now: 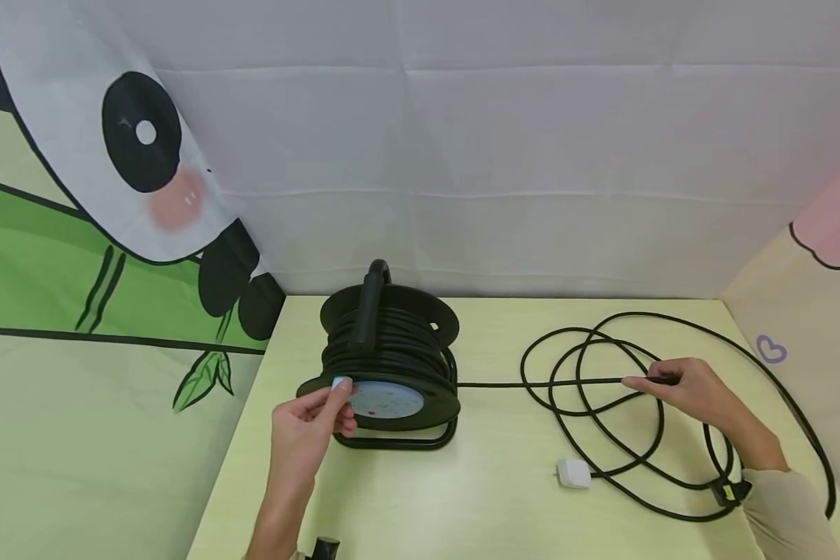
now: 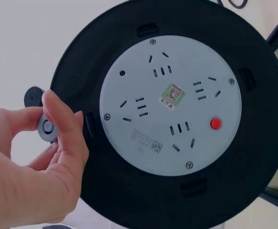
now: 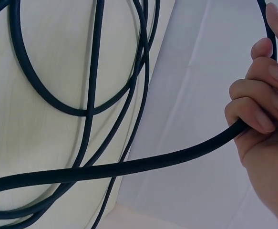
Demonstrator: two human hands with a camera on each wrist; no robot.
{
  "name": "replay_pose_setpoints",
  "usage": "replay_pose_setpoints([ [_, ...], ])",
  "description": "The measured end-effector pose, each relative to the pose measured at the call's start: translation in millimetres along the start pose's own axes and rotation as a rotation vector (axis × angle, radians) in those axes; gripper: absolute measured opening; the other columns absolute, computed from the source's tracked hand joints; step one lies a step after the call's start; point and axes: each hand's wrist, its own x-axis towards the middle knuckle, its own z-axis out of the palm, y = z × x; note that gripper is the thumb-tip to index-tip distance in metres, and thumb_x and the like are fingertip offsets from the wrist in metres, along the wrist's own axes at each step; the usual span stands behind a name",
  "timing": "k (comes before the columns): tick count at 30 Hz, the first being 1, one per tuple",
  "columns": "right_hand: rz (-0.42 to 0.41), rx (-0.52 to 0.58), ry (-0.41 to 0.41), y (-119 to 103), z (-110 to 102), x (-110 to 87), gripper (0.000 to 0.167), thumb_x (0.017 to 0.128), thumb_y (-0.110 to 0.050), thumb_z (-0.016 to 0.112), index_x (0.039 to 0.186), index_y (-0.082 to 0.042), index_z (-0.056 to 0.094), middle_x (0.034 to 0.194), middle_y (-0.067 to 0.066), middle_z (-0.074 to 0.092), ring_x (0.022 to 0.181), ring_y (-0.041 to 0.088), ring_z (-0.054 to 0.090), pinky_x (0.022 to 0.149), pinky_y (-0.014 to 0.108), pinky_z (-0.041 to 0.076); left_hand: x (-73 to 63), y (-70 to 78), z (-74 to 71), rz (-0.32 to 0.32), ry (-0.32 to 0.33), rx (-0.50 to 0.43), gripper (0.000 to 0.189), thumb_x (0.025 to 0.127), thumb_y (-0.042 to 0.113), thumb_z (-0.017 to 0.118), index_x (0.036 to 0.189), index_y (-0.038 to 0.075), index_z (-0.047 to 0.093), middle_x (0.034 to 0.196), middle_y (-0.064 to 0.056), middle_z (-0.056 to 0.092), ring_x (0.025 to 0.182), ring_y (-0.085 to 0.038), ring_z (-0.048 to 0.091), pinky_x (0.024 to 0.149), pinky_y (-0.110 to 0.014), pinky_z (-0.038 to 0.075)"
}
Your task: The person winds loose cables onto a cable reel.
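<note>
A black cable reel (image 1: 385, 342) stands on the table, wound with black cable, its handle upright. My left hand (image 1: 308, 428) pinches the small grey crank knob (image 2: 47, 128) at the edge of the reel's front disc. The disc carries a pale socket panel (image 2: 143, 100) with several slotted outlets and a red button (image 2: 215, 123). From the reel's right side the black cable (image 1: 497, 385) runs straight across to my right hand (image 1: 696, 393), whose fingers curl round it. In the right wrist view, the cable (image 3: 172, 159) comes out below the little finger and sags away.
Loose loops of cable (image 1: 654, 459) spread over the right half of the pale table (image 1: 504, 498). A white plug (image 1: 574, 473) lies at the cable's end in front of the loops. Behind the table hangs a white cloth (image 1: 504, 155), with a printed cloth at left.
</note>
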Motion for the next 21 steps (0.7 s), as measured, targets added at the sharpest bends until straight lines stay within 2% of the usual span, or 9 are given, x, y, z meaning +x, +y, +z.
replay_pose_setpoints([
  [5,-0.007,0.01,-0.029,-3.2,7.9,2.2,0.037,0.095,-0.032,0.077,0.069,-0.012,0.058,0.06,-0.007,0.032,0.054,0.005,0.03,0.05,0.027,0.026,-1.3,-2.3,7.3,0.047,-0.035,-0.001,0.027,0.098,0.013,0.073,0.099,-0.014,0.074,0.066,-0.008,0.066,0.053,-0.015,0.065,0.059,-0.031,0.061],
  [13,-0.031,0.017,-0.073,-9.5,19.1,6.3,0.038,0.096,-0.034,0.075,0.068,-0.017,0.057,0.06,-0.009,0.032,0.056,0.005,0.029,0.051,0.026,0.027,-6.5,-2.2,17.8,0.093,-0.063,0.026,0.028,0.097,0.013,0.074,0.091,-0.014,0.072,0.067,-0.013,0.065,0.055,-0.019,0.065,0.058,-0.031,0.062],
  [21,-0.088,-0.002,-0.088,-13.9,29.0,11.2,0.04,0.097,-0.034,0.074,0.066,-0.019,0.053,0.06,-0.012,0.031,0.056,0.003,0.028,0.052,0.025,0.025,-11.2,-4.4,36.2,0.142,-0.121,0.032,0.03,0.097,0.015,0.074,0.088,-0.014,0.071,0.067,-0.012,0.066,0.055,-0.016,0.066,0.057,-0.029,0.061],
])
